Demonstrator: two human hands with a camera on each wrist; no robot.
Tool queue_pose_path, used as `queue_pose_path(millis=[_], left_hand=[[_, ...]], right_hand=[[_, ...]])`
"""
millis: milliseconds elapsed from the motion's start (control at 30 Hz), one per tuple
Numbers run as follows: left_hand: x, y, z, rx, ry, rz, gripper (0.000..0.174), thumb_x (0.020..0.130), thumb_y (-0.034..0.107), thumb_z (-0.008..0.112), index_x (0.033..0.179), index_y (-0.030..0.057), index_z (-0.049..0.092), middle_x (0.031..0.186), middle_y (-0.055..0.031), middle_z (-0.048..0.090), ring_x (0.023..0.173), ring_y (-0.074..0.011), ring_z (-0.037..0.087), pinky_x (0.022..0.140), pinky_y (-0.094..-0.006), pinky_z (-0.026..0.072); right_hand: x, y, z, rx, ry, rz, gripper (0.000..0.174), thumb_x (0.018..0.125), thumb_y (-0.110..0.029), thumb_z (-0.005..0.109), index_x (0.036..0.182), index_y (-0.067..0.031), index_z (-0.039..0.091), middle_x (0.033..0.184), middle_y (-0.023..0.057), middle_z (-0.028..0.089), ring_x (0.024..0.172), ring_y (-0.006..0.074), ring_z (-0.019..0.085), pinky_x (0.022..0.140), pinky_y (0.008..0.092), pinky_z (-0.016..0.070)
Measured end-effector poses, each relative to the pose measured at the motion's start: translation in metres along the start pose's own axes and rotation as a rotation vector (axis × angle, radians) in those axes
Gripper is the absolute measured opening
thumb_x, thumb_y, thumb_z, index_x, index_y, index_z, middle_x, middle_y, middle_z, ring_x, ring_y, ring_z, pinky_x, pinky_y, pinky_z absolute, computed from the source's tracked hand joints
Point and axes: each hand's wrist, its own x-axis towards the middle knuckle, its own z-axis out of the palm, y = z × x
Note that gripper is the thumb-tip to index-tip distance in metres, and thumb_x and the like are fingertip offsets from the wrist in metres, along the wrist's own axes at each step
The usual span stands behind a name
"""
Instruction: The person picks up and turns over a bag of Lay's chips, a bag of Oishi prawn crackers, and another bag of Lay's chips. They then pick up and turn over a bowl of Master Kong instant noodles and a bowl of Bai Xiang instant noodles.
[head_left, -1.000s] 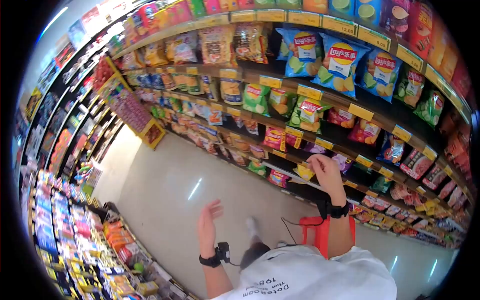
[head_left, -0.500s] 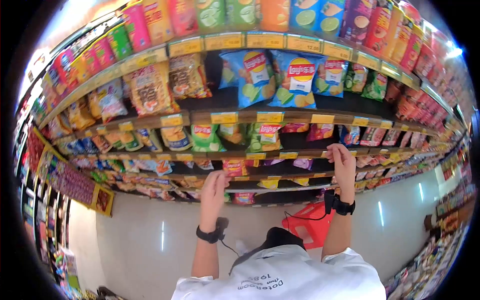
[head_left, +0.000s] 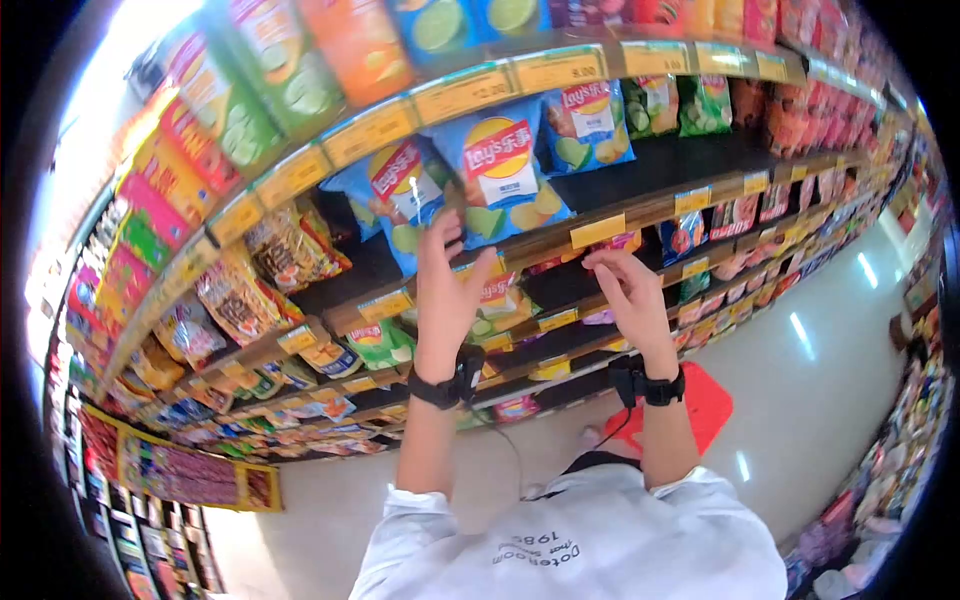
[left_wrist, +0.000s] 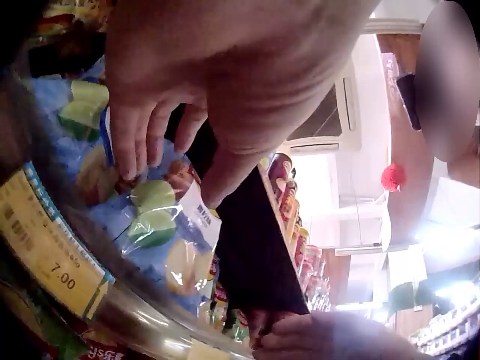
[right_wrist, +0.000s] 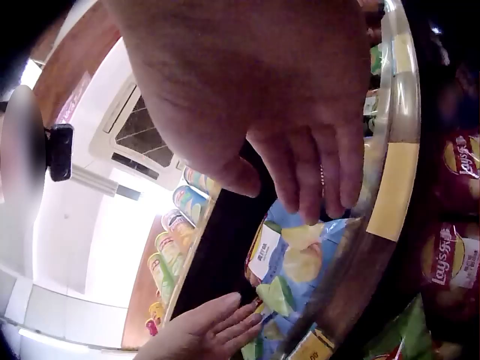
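Observation:
My left hand (head_left: 450,285) is raised in front of the blue Lay's chip bags, fingers spread from the thumb. In the left wrist view its fingertips overlap a blue chip bag (left_wrist: 142,255) printed with limes, right at the bag's front. In the head view one blue bag (head_left: 500,175) stands beside the hand and another (head_left: 395,185) leans partly behind the fingers. My right hand (head_left: 635,300) hovers before the shelf edge, its fingers loosely bent with nothing in them. In the right wrist view a blue bag (right_wrist: 300,259) lies beyond its fingertips.
Chip canisters (head_left: 265,75) line the shelf above, over yellow price tags (head_left: 460,92). Brown snack packs (head_left: 240,300) sit to the left, green chip bags (head_left: 705,105) to the right. Lower shelves carry more packets. A red stool (head_left: 700,405) stands on the floor near my right arm.
The view has turned and come closer to the shelves. My left hand has risen from above the floor to the blue chip bags. The right hand stays raised near the shelf edge.

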Motion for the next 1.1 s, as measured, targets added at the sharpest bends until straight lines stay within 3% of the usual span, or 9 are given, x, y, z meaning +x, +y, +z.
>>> queue_pose_path(millis=[67, 167, 233, 300, 333, 467, 633, 667, 1100], left_hand=[[0.014, -0.008, 0.013, 0.077, 0.039, 0.051, 0.065, 0.088, 0.014, 0.078, 0.142, 0.0008, 0.044, 0.129, -0.0161, 0.058, 0.117, -0.0263, 0.060, 0.099, -0.0384, 0.0513], [0.022, -0.026, 0.035, -0.028, 0.033, -0.041, 0.070, 0.085, 0.016, 0.082, 0.141, -0.0011, 0.043, 0.130, -0.0197, 0.054, 0.114, -0.0303, 0.060, 0.098, -0.0383, 0.0497], [0.022, -0.033, 0.043, 0.004, 0.006, -0.138, 0.068, 0.087, 0.025, 0.081, 0.137, -0.0041, 0.047, 0.129, -0.0219, 0.057, 0.115, -0.0308, 0.059, 0.098, -0.0390, 0.0469], [0.021, -0.013, 0.047, 0.024, 0.004, -0.203, 0.065, 0.088, 0.025, 0.079, 0.137, -0.0044, 0.048, 0.128, -0.0226, 0.059, 0.115, -0.0315, 0.059, 0.099, -0.0389, 0.0459], [0.021, -0.017, 0.051, 0.010, 0.037, -0.162, 0.063, 0.089, 0.023, 0.078, 0.136, -0.0048, 0.048, 0.128, -0.0219, 0.059, 0.116, -0.0302, 0.059, 0.100, -0.0377, 0.0448], [0.024, -0.023, 0.060, -0.077, 0.031, -0.198, 0.060, 0.092, 0.016, 0.075, 0.138, -0.0062, 0.045, 0.127, -0.0179, 0.060, 0.116, -0.0232, 0.059, 0.099, -0.0348, 0.0457], [0.026, -0.021, 0.064, -0.113, 0.013, -0.239, 0.060, 0.093, 0.011, 0.073, 0.141, -0.0060, 0.042, 0.127, -0.0151, 0.059, 0.114, -0.0207, 0.060, 0.097, -0.0327, 0.0474], [0.026, -0.023, 0.063, -0.140, 0.006, -0.258, 0.059, 0.093, 0.010, 0.073, 0.140, -0.0061, 0.042, 0.128, -0.0150, 0.059, 0.115, -0.0206, 0.060, 0.098, -0.0327, 0.0470], [0.028, 0.025, 0.091, -0.164, 0.115, -0.171, 0.060, 0.093, 0.008, 0.073, 0.142, -0.0055, 0.041, 0.135, -0.0156, 0.053, 0.123, -0.0209, 0.051, 0.107, -0.0344, 0.0389]], right_hand=[[0.010, 0.008, 0.000, 0.019, 0.000, -0.008, 0.015, 0.097, -0.007, 0.062, 0.107, 0.0022, 0.067, 0.102, 0.0139, 0.071, 0.096, 0.0244, 0.070, 0.085, 0.0321, 0.0531], [0.034, 0.017, -0.004, -0.006, 0.019, -0.095, 0.015, 0.091, -0.005, 0.065, 0.105, 0.0016, 0.067, 0.099, 0.0152, 0.071, 0.095, 0.0295, 0.070, 0.084, 0.0342, 0.0532], [0.044, 0.023, -0.007, -0.009, 0.056, -0.156, 0.016, 0.089, -0.004, 0.066, 0.105, 0.0003, 0.067, 0.100, 0.0149, 0.071, 0.094, 0.0303, 0.069, 0.084, 0.0350, 0.0532], [0.056, 0.020, -0.011, -0.010, 0.080, -0.205, 0.017, 0.087, -0.003, 0.067, 0.104, -0.0010, 0.067, 0.101, 0.0146, 0.070, 0.094, 0.0312, 0.069, 0.084, 0.0359, 0.0531], [0.062, 0.026, -0.012, 0.000, 0.072, -0.238, 0.017, 0.087, 0.002, 0.063, 0.103, -0.0004, 0.068, 0.103, 0.0123, 0.070, 0.096, 0.0264, 0.068, 0.084, 0.0318, 0.0519], [0.080, 0.046, -0.007, -0.071, 0.068, -0.305, 0.027, 0.086, -0.002, 0.070, 0.113, -0.0011, 0.065, 0.114, 0.0150, 0.067, 0.106, 0.0316, 0.065, 0.090, 0.0357, 0.0522], [0.088, 0.051, 0.003, -0.141, 0.072, -0.298, 0.038, 0.085, -0.008, 0.076, 0.120, -0.0021, 0.063, 0.122, 0.0158, 0.064, 0.112, 0.0340, 0.062, 0.092, 0.0392, 0.0526], [0.090, 0.050, 0.005, -0.141, 0.060, -0.314, 0.040, 0.083, -0.010, 0.075, 0.118, 0.0002, 0.061, 0.118, 0.0179, 0.064, 0.110, 0.0381, 0.061, 0.093, 0.0432, 0.0516], [0.081, 0.040, -0.017, -0.093, 0.142, -0.347, 0.041, 0.080, -0.001, 0.070, 0.120, -0.0007, 0.060, 0.120, 0.0157, 0.062, 0.110, 0.0364, 0.060, 0.093, 0.0415, 0.0516]])
